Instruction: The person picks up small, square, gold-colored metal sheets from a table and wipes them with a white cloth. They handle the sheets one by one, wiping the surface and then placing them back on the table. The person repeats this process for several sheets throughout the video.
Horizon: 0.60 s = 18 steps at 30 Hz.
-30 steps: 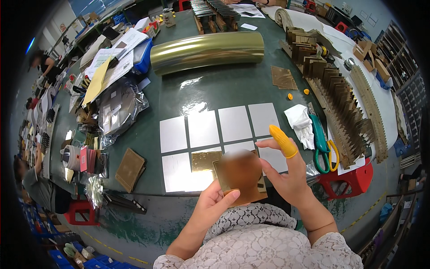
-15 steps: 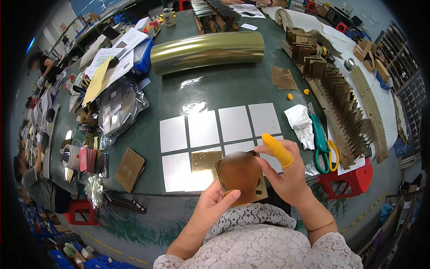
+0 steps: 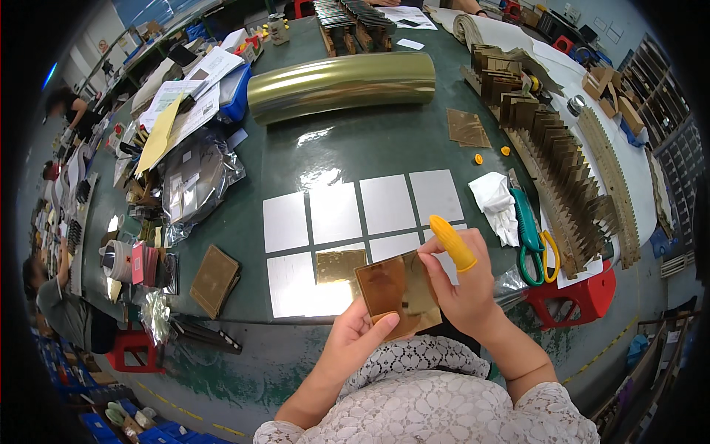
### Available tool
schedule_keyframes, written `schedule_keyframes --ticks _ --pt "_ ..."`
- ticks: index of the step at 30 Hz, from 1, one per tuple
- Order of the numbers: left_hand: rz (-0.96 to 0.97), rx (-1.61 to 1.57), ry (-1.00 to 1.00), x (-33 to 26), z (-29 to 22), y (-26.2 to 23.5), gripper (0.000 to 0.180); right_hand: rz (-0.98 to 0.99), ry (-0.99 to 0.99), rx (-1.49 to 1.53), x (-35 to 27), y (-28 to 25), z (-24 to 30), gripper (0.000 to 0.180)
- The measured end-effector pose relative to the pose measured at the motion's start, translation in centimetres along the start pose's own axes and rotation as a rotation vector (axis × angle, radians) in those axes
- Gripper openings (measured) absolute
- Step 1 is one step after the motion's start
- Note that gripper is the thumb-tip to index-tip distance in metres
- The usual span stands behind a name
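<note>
Since a moment ago the right hand (image 3: 462, 285) has lowered its yellow-capped finger (image 3: 452, 243) onto the gold sheet (image 3: 398, 290), pinching its right edge while the left hand (image 3: 355, 342) grips it from below, just above white squares (image 3: 360, 212) on the green table (image 3: 347, 144).

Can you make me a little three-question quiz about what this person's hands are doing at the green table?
1. True or false: both hands hold the gold square sheet.
2. Which finger cover colour shows on the right hand? A red, B yellow, C blue.
3. What lies right of the white cloth?

Key: 1 true; 2 B, the yellow finger cot; 3 green-handled scissors. The left hand grips the sheet's lower edge.
</note>
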<state>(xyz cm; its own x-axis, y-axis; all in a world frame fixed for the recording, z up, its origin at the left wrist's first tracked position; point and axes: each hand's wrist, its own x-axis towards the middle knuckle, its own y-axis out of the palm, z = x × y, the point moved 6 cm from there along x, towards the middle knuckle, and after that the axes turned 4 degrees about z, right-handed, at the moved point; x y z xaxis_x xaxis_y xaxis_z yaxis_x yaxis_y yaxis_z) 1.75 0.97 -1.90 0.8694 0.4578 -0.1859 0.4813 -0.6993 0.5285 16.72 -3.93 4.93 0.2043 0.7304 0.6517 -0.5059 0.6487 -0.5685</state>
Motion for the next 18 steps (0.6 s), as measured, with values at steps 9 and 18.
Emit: schedule_keyframes --ticks 9,18 --pt "-0.116 -0.024 0.044 0.7 -0.5 -0.1 0.031 0.069 0.132 0.165 -1.5 1.2 1.6 0.014" --pt "-0.109 -0.082 0.034 0.6 -0.5 0.0 0.031 0.072 0.165 0.238 -3.0 0.9 2.1 0.021"
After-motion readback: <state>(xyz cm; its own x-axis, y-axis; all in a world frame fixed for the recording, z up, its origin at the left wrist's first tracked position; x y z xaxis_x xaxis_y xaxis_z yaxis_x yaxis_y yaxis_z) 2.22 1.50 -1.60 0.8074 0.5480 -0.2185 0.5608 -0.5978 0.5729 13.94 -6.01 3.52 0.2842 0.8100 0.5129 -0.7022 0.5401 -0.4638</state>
